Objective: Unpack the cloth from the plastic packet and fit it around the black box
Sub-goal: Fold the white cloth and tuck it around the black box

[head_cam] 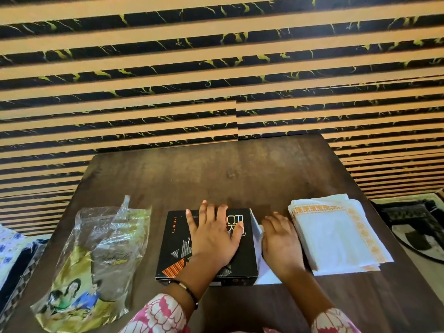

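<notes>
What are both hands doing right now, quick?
Left hand: open, flat on the black box.
Right hand: open, resting on the white cloth, gripping nothing.

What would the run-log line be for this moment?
stage: cloth out, wrapping not done | left hand: flat on black box | right hand: on cloth beside box | packet: left, empty

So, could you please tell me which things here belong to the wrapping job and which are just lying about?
Job: black box under left hand; white cloth by right hand; empty plastic packet.
Lying about: patterned mat; blue-flowered fabric.
</notes>
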A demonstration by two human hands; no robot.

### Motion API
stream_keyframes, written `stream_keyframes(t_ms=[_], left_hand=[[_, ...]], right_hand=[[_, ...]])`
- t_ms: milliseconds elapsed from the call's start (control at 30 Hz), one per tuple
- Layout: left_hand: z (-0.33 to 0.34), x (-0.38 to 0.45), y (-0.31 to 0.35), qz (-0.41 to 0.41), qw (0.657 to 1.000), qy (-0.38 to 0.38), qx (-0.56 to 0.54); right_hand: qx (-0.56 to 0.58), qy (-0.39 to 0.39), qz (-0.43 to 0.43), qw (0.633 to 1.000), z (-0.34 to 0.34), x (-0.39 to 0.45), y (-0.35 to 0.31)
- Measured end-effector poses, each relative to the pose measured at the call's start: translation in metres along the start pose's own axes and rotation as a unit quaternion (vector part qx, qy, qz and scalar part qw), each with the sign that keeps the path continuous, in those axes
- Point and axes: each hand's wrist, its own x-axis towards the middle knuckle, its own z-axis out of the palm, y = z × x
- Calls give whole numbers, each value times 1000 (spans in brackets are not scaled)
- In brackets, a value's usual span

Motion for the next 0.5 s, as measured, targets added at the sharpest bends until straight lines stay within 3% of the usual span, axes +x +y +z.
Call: stream_keyframes(t_ms=[67, 133, 200, 300, 400, 500], left_hand=[[2, -2, -2, 1, 1000, -4, 6], [1, -2, -2, 6, 1000, -9, 8], [-1, 0, -3, 19, 1000, -17, 8], [-3, -2, -13, 69, 997, -25, 17], [-7, -14, -26, 154, 987, -27, 30], [-10, -23, -26, 152, 986, -45, 45]], right_hand=[[0, -56, -14, 998, 11, -14, -3], [40, -115, 26, 992, 20, -25, -1], [26, -103, 57, 993, 28, -33, 4], [-11, -182, 82, 980, 30, -37, 3], [-39, -188, 83, 978, 37, -33, 5], [-35, -195, 56, 979, 25, -23, 9]])
